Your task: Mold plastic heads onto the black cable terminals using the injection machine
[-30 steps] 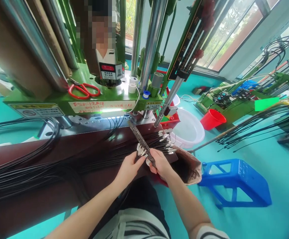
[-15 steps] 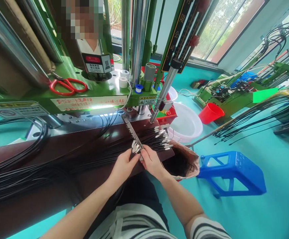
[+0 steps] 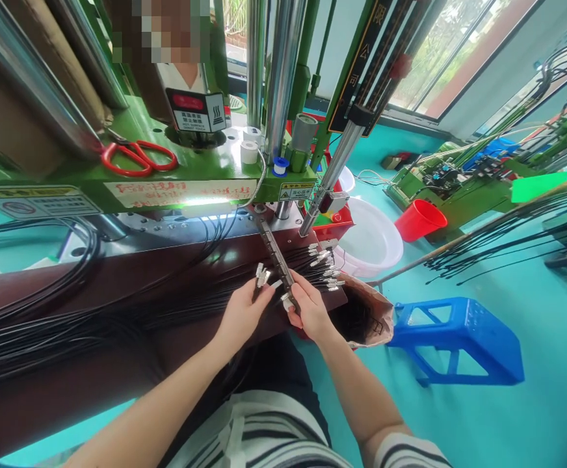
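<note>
My right hand [image 3: 310, 307] is closed around the near end of a long, narrow metal bar [image 3: 276, 255] with notches along it. The bar slants away towards the base of the green press. Pinched in my left hand [image 3: 242, 313] is a small bunch of black cables with silver metal ends [image 3: 263, 273], just left of the bar. One silver end sticks out past the left fingertips, close to the bar; whether it touches cannot be made out. Behind the hands, a pile of cables with silver ends [image 3: 331, 276] lies on the brown table [image 3: 118, 260].
Red-handled scissors [image 3: 140, 159] lie on the press's green plate [image 3: 200, 170], which carries a hot-surface sign. To the right are a paper-lined bin [image 3: 383, 318], a blue stool [image 3: 478, 331], a white tub [image 3: 374, 237] and a red bucket [image 3: 420, 220]. Long black cables [image 3: 44, 344] cover the table's left.
My hands have moved apart, leaving a gap between the left hand's cable bunch and the bar. The bar's near end has shifted slightly right with my right hand. The view has turned slightly.
</note>
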Demonstrator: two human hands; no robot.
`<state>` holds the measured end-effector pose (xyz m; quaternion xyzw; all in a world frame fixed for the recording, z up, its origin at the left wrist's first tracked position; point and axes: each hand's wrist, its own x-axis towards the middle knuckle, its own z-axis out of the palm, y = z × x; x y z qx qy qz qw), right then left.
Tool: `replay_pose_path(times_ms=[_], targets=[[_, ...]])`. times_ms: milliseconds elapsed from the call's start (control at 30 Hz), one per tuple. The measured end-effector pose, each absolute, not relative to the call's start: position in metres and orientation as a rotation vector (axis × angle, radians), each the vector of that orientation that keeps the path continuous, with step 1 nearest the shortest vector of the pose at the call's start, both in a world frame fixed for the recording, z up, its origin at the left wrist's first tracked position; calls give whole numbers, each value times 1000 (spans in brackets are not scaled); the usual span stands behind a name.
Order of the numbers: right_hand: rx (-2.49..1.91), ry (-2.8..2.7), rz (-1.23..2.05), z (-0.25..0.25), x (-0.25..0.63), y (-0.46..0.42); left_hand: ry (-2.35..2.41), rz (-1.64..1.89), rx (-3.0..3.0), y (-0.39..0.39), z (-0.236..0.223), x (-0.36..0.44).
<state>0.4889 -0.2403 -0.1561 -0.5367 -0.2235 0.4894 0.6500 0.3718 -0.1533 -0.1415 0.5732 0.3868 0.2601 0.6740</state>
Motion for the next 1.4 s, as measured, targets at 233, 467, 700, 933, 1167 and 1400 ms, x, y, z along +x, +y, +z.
replay_pose_path(times_ms=[233,467,700,933,1167,1400], targets=[[-1244,-551,1146,-153,489,-241,863,605,1584,-152,-141,373],[-1284,-549,1126,-152,488,-241,899,588,1555,-152,-139,371],[-1459,-766,976,-157,483,-244,884,594,1534,-153,-145,369],[-1346,-619,1045,-156,485,-243,836,723,1251,-149,-136,361],[-1281,-566,1071,-156,488,-244,859,669,1350,-146,-139,364],[-1323,-704,1080,-155,491,-247,909,568,1492,-142,-144,367]])
